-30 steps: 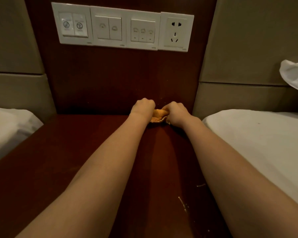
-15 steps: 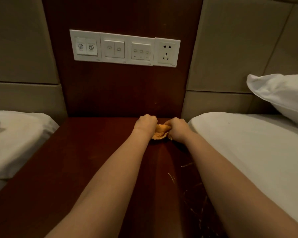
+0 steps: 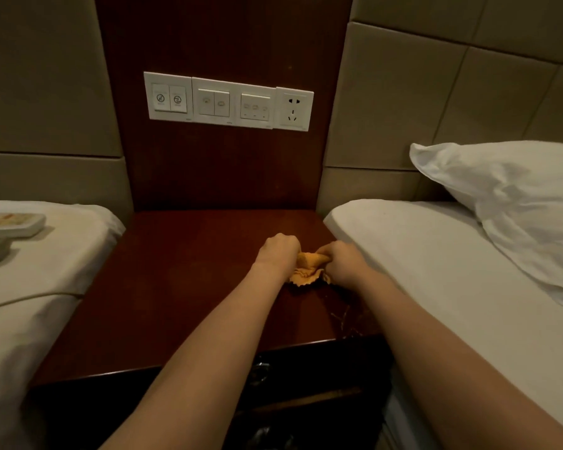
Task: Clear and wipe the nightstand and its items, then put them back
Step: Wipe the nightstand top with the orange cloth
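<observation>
Cloth point(image 3: 307, 269) nearer nightstand point(image 3: 176, 287) front.

The left hand point(image 3: 278, 251) and right hand point(image 3: 345, 263) are gripping 1 bunched orange cloth point(image 3: 307, 271) between them, fingers curled. The cloth is resting on the dark nightstand point(image 3: 176, 287) top, near its right edge. The left bed point(image 3: 46, 277) and right bed point(image 3: 436, 274) are flanking the nightstand. 1 pillow point(image 3: 517, 203) is lying on the right bed.
</observation>
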The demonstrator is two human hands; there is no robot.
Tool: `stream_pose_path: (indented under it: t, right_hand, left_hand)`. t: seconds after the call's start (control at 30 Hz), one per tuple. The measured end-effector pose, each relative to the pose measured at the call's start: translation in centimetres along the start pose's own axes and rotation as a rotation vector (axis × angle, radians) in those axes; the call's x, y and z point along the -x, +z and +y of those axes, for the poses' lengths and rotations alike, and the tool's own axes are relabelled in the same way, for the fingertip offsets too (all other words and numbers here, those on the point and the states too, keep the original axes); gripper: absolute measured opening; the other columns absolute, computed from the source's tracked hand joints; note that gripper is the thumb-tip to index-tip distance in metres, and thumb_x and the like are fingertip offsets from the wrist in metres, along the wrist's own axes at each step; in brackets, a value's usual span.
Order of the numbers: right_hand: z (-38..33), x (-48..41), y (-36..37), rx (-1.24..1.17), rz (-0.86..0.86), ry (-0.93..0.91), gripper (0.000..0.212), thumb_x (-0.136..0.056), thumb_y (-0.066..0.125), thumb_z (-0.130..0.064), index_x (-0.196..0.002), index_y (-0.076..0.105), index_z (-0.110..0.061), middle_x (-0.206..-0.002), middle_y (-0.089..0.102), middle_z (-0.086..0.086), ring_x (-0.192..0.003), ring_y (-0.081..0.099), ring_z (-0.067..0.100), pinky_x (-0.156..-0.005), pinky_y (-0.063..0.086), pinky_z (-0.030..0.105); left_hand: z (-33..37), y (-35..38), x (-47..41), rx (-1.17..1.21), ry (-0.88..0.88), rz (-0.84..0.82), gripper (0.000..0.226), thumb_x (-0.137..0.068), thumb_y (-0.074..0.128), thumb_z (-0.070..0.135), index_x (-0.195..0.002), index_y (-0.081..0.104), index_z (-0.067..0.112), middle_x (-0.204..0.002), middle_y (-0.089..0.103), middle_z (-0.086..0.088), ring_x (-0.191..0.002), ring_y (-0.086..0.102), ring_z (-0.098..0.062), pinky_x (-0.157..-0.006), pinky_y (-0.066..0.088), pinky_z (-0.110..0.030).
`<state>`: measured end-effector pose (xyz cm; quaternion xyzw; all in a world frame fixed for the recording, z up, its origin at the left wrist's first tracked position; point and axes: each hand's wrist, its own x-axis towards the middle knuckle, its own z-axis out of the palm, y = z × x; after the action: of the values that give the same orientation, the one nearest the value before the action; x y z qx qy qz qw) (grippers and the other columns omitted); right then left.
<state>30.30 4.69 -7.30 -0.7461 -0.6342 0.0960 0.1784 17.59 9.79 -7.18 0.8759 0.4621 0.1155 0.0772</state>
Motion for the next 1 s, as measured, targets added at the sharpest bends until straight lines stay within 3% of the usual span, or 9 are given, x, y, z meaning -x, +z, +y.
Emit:
stream_pose_path:
  t: [0.2,0.33,0.47,0.6,0.83,1.0]
  right_hand:
    - [-0.9,3.9,0.0,0.003,-0.014,0.02,0.035,-0.076,0.052,0.007,-0.099,0.071,-0.012,-0.084,0.061,0.009,-0.08,0.054,0.025,-0.064,0.036,0.026]
    - [-1.5,6.4,-0.1,-0.016,-0.053,0.038,0.03,-0.076,0.048,0.008,-0.066,0.057,-0.02,-0.065,0.053,0.002,-0.071,0.048,0.022,-0.048,0.031,0.022]
    - [-2.2,8.8,-0.1,-0.007,-0.065,0.036,0.028,-0.076,0.048,0.007,-0.07,0.056,-0.019,-0.075,0.057,0.005,-0.075,0.051,0.022,-0.055,0.033,0.023]
    - [-3.1,11.7,-0.2,-0.016,-0.086,0.052,0.041,-0.077,0.048,0.006,-0.056,0.05,-0.029,-0.064,0.051,-0.004,-0.067,0.048,0.017,-0.049,0.032,0.022]
    - [-4.0,15.8,2.1,0.036,-0.293,0.048,0.035,-0.084,0.047,0.004,-0.056,0.041,-0.017,-0.06,0.041,0.001,-0.058,0.037,0.016,-0.054,0.031,0.028]
    - [-4.8,15.3,0.7,-0.003,-0.222,-0.027,0.042,-0.083,0.044,0.007,-0.058,0.049,-0.027,-0.065,0.05,-0.001,-0.065,0.046,0.018,-0.062,0.042,0.03]
  left_hand:
    - [0.6,-0.3,3.4,0.023,0.04,-0.035,0.04,-0.09,0.047,-0.004,-0.125,0.059,0.013,-0.123,0.057,-0.013,-0.114,0.054,-0.031,-0.086,0.049,-0.033]
    - [0.9,-0.5,5.8,0.034,0.058,-0.065,0.034,-0.091,0.049,0.0,-0.121,0.062,0.011,-0.119,0.06,-0.014,-0.11,0.056,-0.032,-0.086,0.049,-0.034]
    - [1.1,-1.4,8.3,0.066,0.073,-0.128,0.031,-0.092,0.052,0.007,-0.12,0.063,0.011,-0.12,0.06,-0.013,-0.111,0.055,-0.031,-0.089,0.048,-0.036]
    - [1.9,-2.0,11.5,0.03,0.091,-0.154,0.031,-0.091,0.048,0.004,-0.118,0.063,0.009,-0.119,0.059,-0.013,-0.109,0.056,-0.031,-0.088,0.049,-0.036]
    - [3.9,-3.3,15.8,-0.155,0.165,-0.307,0.027,-0.093,0.042,0.0,-0.116,0.056,0.0,-0.117,0.055,-0.015,-0.1,0.057,-0.03,-0.079,0.047,-0.033]
    - [2.7,-4.4,15.5,-0.222,0.173,-0.279,0.022,-0.092,0.047,0.002,-0.109,0.061,0.004,-0.111,0.059,-0.014,-0.099,0.059,-0.03,-0.078,0.05,-0.033]
